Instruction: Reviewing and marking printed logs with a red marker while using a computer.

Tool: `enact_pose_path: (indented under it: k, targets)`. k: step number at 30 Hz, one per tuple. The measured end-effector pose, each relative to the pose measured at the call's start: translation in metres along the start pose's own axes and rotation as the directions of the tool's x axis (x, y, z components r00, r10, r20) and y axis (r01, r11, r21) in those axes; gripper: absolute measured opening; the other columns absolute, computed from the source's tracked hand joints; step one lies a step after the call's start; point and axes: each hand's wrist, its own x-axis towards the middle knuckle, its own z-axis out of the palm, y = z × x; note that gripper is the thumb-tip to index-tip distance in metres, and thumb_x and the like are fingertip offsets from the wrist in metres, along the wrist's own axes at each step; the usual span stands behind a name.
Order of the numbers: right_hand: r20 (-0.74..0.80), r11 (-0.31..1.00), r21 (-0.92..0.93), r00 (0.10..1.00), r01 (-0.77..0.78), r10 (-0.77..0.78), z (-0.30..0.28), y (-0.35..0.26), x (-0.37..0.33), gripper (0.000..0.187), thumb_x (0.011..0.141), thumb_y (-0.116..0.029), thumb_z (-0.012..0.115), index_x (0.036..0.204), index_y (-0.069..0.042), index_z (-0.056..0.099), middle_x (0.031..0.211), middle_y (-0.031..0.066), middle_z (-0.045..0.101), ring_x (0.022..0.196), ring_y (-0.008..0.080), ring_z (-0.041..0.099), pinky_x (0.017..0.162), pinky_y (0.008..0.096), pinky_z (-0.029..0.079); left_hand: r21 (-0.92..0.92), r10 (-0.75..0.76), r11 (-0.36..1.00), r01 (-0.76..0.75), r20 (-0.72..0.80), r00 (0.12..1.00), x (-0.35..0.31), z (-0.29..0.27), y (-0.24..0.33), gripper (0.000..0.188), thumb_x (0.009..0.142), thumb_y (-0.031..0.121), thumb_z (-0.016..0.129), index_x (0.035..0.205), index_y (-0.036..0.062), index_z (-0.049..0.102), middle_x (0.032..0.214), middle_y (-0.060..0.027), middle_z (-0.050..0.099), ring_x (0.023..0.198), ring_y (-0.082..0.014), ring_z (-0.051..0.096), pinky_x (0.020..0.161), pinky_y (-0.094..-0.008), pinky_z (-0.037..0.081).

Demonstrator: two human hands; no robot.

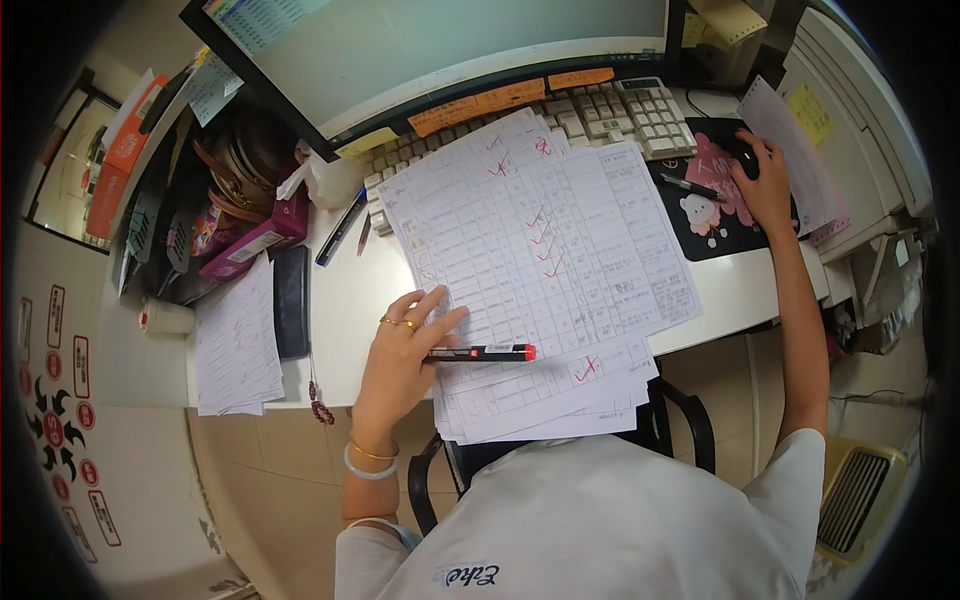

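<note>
My left hand (402,350), wearing gold rings, rests on the left edge of a fanned stack of printed form sheets (610,230). Tucked into it is a black marker pen (490,353) with a red end, pointing right across the paper. The index and middle fingers reach forward onto the top sheet, which bears red check marks. My right hand (763,185) lies over a black computer mouse (746,165), mostly hidden beneath it, on a dark mouse pad (712,240) with a pink cartoon picture. A slim pen (692,187) lies on that pad, left of the hand.
The sheets partly cover a keyboard (600,112) below a monitor (450,60). Left are a blue pen (341,228), a dark flat case (291,300), more papers (238,345) and a purple box (262,238). A printer-like machine (850,120) stands right. A chair armrest (690,425) shows below the desk.
</note>
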Motion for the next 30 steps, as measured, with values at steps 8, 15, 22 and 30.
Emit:
enact_pose_path:
  k: [8, 15, 22, 30]
  targets:
    - [-0.005, 1.0, -0.002, 1.0, -0.001, 0.001, -0.001, -0.003, 0.004, 0.043, 0.08, -0.022, 0.066, 0.122, -0.022, 0.059, 0.122, 0.0197, 0.053, 0.111, 0.0391, 0.055, 0.094, 0.044, 0.046, -0.059, -0.028, 0.998, 0.02, -0.139, 0.99, 0.017, -0.021, -0.025, 0.062, 0.061, -0.015, 0.061, 0.117, 0.0114, 0.066, 0.126, -0.0114, 0.059, 0.117, -0.0333, 0.051, 0.094, -0.0395, 0.047]
    - [-0.047, 0.997, 0.047, 0.997, 0.068, -0.066, 0.002, 0.006, 0.0, 0.043, 0.08, -0.017, 0.066, 0.122, -0.017, 0.058, 0.12, 0.0197, 0.053, 0.109, 0.0399, 0.055, 0.093, 0.0441, 0.045, 0.014, 0.024, 1.0, -0.02, -0.413, 0.911, 0.058, -0.036, -0.047, 0.053, 0.077, -0.009, 0.064, 0.126, 0.0103, 0.058, 0.12, -0.0137, 0.059, 0.116, -0.0341, 0.05, 0.097, -0.042, 0.042]
    - [0.004, 0.998, 0.059, 1.0, 0.003, -0.003, -0.007, -0.008, -0.002, 0.044, 0.079, -0.015, 0.065, 0.122, -0.017, 0.058, 0.124, 0.018, 0.051, 0.113, 0.0388, 0.052, 0.097, 0.0452, 0.042, -0.184, -0.138, 0.98, 0.074, -0.364, 0.921, 0.055, -0.014, -0.063, 0.06, 0.081, -0.011, 0.059, 0.136, 0.0108, 0.049, 0.119, -0.0154, 0.058, 0.119, -0.0336, 0.048, 0.098, -0.0406, 0.041]
    - [0.0, 0.999, 0.032, 1.0, -0.007, 0.007, -0.007, -0.011, 0.001, 0.043, 0.08, -0.014, 0.066, 0.122, -0.015, 0.058, 0.123, 0.0186, 0.051, 0.113, 0.039, 0.053, 0.096, 0.0442, 0.043, -0.108, -0.051, 0.994, 0.016, -0.327, 0.944, 0.054, -0.014, -0.078, 0.059, 0.073, -0.017, 0.055, 0.126, 0.0069, 0.057, 0.124, -0.0145, 0.059, 0.12, -0.036, 0.048, 0.097, -0.0408, 0.042]
